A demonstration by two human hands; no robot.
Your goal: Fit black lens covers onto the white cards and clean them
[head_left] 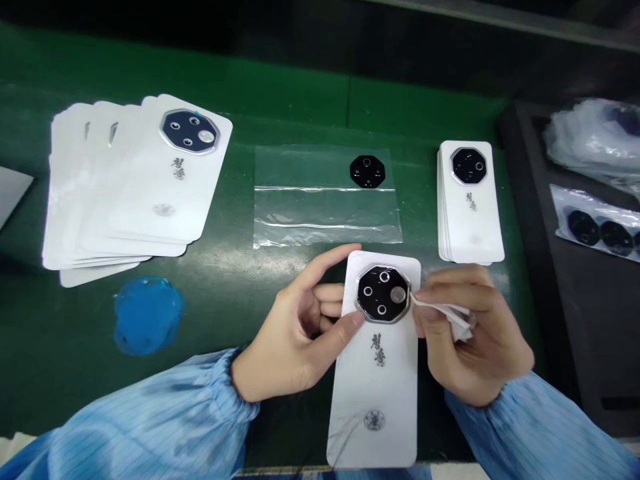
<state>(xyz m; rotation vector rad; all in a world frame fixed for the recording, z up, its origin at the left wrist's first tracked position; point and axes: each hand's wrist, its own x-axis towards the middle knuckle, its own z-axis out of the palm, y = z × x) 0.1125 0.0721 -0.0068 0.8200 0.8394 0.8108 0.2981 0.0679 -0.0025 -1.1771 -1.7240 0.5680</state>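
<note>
Both sleeves I see are loose, wrinkled blue cloth with faint lines: the left sleeve [160, 420], toward eight o'clock, looks paler than the right sleeve [545, 427] toward four o'clock. Gathered cuffs [239, 383] pucker above bare hands [295, 343].

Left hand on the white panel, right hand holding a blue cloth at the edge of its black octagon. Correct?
Not quite: the cloth in the right hand is white, not blue, as the head view shows. The rest stands: left hand on the white panel, cloth at the edge of the black octagon.
</note>
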